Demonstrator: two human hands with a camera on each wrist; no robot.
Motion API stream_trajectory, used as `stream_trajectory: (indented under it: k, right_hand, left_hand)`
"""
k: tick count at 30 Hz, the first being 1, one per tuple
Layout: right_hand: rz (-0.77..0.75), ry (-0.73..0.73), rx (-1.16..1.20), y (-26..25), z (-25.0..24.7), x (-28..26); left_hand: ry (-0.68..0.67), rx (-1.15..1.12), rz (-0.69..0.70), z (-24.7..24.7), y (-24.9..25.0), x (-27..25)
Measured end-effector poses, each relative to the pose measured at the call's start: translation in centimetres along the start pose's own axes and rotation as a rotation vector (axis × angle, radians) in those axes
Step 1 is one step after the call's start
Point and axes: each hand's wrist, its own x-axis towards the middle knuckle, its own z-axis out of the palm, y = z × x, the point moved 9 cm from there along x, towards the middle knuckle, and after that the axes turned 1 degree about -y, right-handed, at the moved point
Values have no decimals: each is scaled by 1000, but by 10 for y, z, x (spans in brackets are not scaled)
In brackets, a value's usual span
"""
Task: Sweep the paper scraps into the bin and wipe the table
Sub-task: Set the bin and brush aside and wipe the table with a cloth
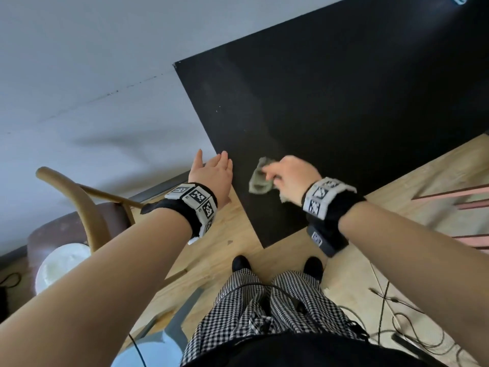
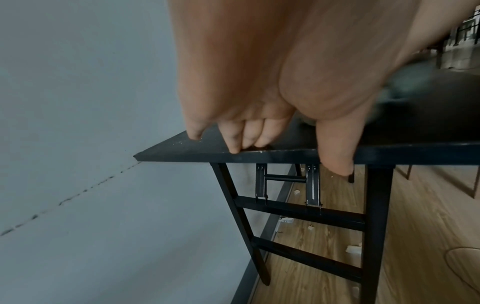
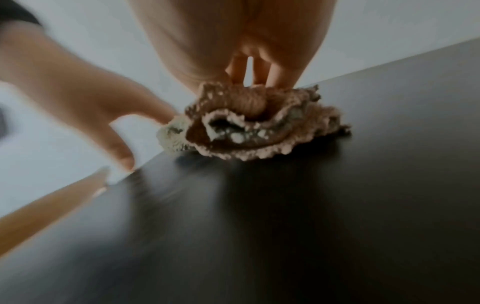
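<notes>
From above, the right hand bunches a cloth on the black table; the left hand lies flat-fingered at its edge. Left wrist: paper scraps on the floor. Right wrist: fingers curl into cloth

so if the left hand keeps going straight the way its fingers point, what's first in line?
Likely nothing soon: the left hand rests on the table edge, fingers pointing along it toward the far corner, then the grey wall. Depth is unclear.

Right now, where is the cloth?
In the head view, the cloth lies on the black table near its left edge, gripped by the right hand, beside the left hand.
</notes>
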Motion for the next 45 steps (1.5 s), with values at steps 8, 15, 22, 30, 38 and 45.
stream_trajectory:
  k: [8,15,22,30,38,45]
  right_hand:
    - [243,45,-101,15,-23,46]
    - [-100,-104,-144,-40,18,-5]
    - [-91,-67,-113,-7,-29,62]
    - [-61,21,-59,0,-67,119]
    - [-391,-159,-211,-21,-48,115]
    - [-177,-15,-120,-9,-98,207]
  left_hand:
    - [31,-38,2,5,-3,1]
    - [83,-49,41,-20,-10,6]
    - [157,-370,-191,-45,-48,23]
    - [140,-507,-322,-65,-59,47]
    - [8,-477,-367,-46,-74,67]
    - [-100,-394,-372,-46,-82,79]
